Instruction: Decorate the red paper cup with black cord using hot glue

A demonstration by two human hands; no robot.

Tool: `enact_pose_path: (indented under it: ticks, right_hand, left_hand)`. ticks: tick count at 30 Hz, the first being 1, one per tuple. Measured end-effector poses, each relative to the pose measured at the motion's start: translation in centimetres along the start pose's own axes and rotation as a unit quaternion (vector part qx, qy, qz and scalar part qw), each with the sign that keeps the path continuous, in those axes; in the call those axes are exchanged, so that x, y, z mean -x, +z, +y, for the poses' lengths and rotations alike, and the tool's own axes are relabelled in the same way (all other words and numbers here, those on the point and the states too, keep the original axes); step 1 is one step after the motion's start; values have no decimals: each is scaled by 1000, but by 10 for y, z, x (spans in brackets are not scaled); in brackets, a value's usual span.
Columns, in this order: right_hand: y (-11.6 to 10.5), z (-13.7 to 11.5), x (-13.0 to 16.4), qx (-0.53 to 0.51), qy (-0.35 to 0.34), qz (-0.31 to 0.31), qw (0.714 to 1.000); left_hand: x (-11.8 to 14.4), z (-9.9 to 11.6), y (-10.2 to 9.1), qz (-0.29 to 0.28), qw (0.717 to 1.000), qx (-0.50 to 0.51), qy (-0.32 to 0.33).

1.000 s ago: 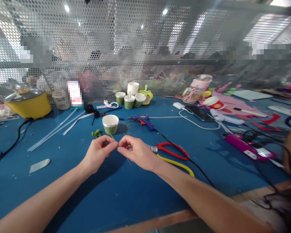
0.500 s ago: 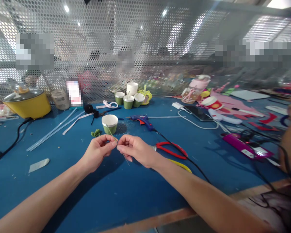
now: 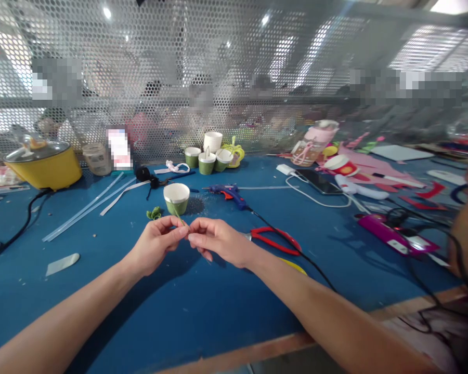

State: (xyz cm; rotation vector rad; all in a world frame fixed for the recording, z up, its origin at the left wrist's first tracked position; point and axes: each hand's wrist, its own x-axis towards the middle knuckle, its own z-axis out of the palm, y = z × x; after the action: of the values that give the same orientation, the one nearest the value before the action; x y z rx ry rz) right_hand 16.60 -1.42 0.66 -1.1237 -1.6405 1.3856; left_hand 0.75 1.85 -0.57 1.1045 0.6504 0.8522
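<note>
A broad blue work table [image 3: 203, 306] fills the view, backed by a perforated grey metal screen [image 3: 234, 62]. On the far left of the table sits a round yellow cooking pot with a glass lid [image 3: 42, 163], with long pale translucent glue sticks [image 3: 86, 208] lying aslant between it and the middle. On the right stands a pink plastic drinking bottle [image 3: 315, 141], with a dark flat phone on a white cable [image 3: 322, 182] in front of it. Near the screen is a cluster of small green-and-white paper cups [image 3: 208, 153]. A blue hot-glue gun [image 3: 228, 193] lies nearer the middle, its black cord running toward the table's near edge, and red-handled scissors [image 3: 275, 240] rest just beside the right wrist.

The left hand [image 3: 154, 246] and the right hand [image 3: 218, 240] meet over the table's middle, fingertips almost touching. Each is closed in a pinch, thumb against forefinger, on a thin green wire stem [image 3: 179, 217], which slants up and away between them. Just behind the hands stands a single green paper cup with a white inside [image 3: 177, 199], and a small curled scrap of green material [image 3: 154, 213] lies just beside it on the left.
</note>
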Motion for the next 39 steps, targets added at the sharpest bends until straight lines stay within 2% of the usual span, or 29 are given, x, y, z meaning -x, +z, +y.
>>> enact_pose_path:
  ticks: [2, 8, 12, 16, 19, 23, 34, 39]
  right_hand:
    - [-1, 2, -1, -16, -1, -4, 1000]
    - [3, 1, -2, 51, -10, 61, 997]
    - [5, -1, -2, 73, -6, 83, 994]
    - [1, 2, -3, -29, 31, 23, 999]
    - [-3, 5, -3, -123, 49, -22, 991]
    - [-4, 7, -4, -159, 37, -7, 987]
    - [-1, 9, -6, -155, 26, 17, 988]
    - [2, 6, -4, -65, 6, 54, 996]
  left_hand:
    - [0, 0, 0, -1, 1000, 3, -1]
    - [-2, -3, -1, 50, 998, -36, -2]
    - [-3, -5, -1, 61, 997, -54, 12]
    - [-1, -3, 0, 37, 998, -50, 18]
    - [0, -1, -1, 15, 999, -46, 20]
    - [0, -2, -3, 11, 999, -39, 19]
    - [-2, -5, -4, 50, 993, -99, 37]
    - [0, -4, 1, 77, 992, -97, 24]
